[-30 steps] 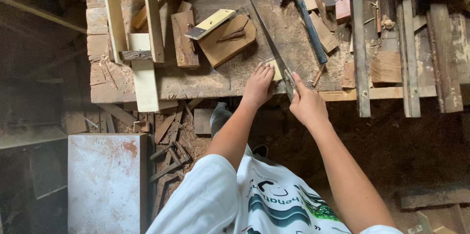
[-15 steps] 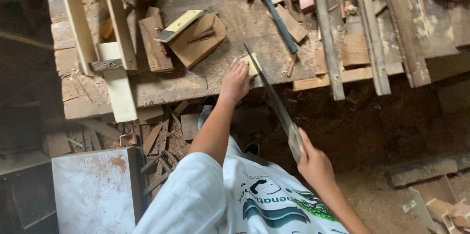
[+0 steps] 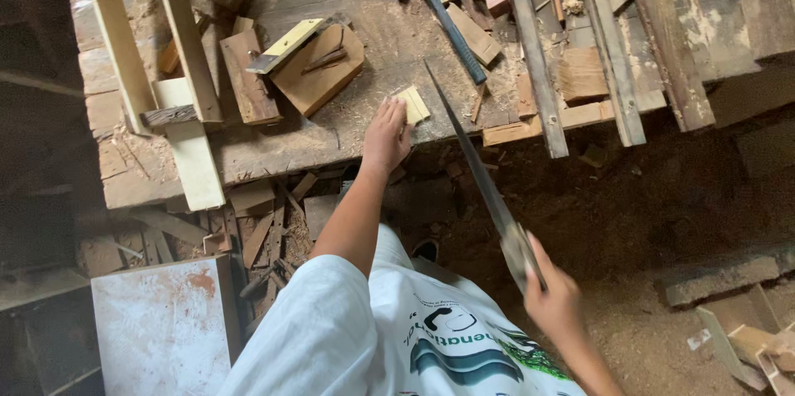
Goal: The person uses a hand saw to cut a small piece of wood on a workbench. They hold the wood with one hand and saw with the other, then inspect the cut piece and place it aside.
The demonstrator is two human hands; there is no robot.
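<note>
**Saw drawn back, one hand pinning the small block**

While the right hand (image 3: pixel 553 301) wraps its fingers tightly round the handle of the handsaw (image 3: pixel 474 176), the long blade runs up and away from that grip, its tip reaching the sawdust-covered workbench (image 3: pixel 273 152). The handle end hangs well out past the bench edge, over the dirt floor.

The left hand (image 3: pixel 386 135) lies palm down at the near edge of the bench, fingers together and pressed flat. Just past its fingertips, touching or nearly so, sits a small pale wood block (image 3: pixel 412 104). The saw blade passes just to the right of that block; whether its teeth bite the block or the board under it, I cannot tell from here.

To my eye this is the pull half of a sawing stroke, with the cut at or beside the pale block not finished. The next move seems to call for a steady push along the same line, the left hand bearing down so that the block does not skid, and its fingers kept clear of the blade.

Farther from the left fingers, up and to their left, a brown board (image 3: pixel 319 69) carries a yellow-handled tool (image 3: pixel 286 46). Up and to the right of the fingertips lies a claw hammer (image 3: pixel 443 11) among offcuts. Long pale slats (image 3: pixel 186 40) lean at the far left, and a white panel (image 3: pixel 161 330) stands on the floor below the left elbow.
</note>
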